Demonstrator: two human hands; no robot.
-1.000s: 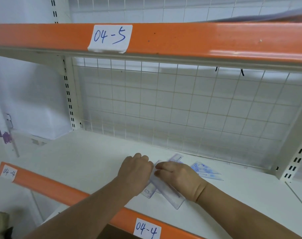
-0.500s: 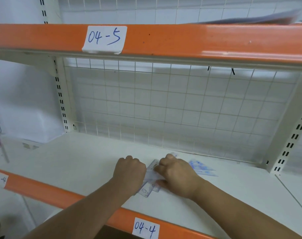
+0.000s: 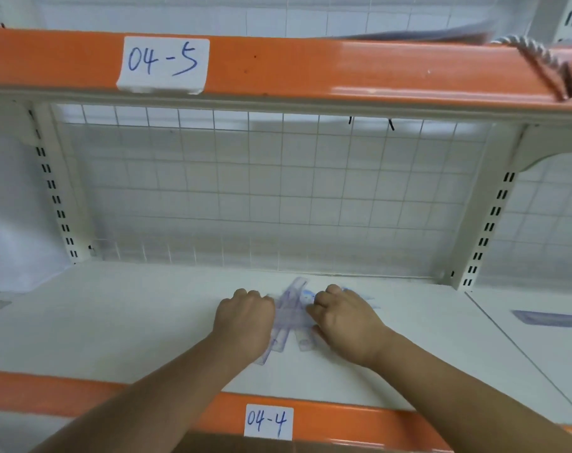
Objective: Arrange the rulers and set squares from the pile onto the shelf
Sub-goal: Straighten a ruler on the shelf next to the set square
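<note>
A small pile of clear plastic rulers [image 3: 289, 313] with blue print lies on the white shelf board [image 3: 121, 322], running front to back. My left hand [image 3: 245, 317] rests on the pile's left side with fingers curled down over it. My right hand [image 3: 341, 317] sits on the pile's right side, fingers bent onto the plastic. A clear set square [image 3: 364, 297] peeks out behind my right hand. The parts under both hands are hidden.
A wire grid panel [image 3: 278, 197] closes the back of the shelf. Orange front rails carry the labels 04-4 [image 3: 268, 421] and 04-5 [image 3: 163, 64]. Another clear ruler [image 3: 546, 317] lies on the neighbouring shelf board at right. A rope [image 3: 536, 58] hangs over the upper rail.
The hands have drawn slightly apart, exposing more of the rulers between them. The rulers now lie closer to front-to-back. The camera has shifted right.
</note>
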